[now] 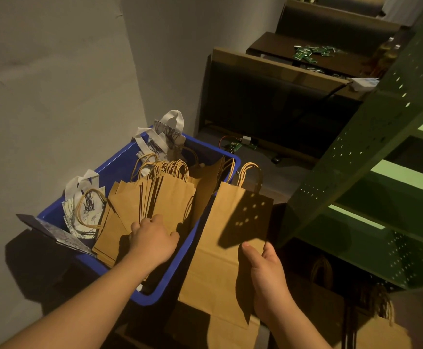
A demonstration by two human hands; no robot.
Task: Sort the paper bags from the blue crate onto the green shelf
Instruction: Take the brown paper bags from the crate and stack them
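Many flat brown paper bags [155,197], twisted-cord handles.

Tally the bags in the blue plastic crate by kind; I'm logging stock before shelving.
White printed bags with white handles: 3 showing
Brown kraft paper bags: an overlapped stack, too tightly packed to count
Total that can be counted: 3
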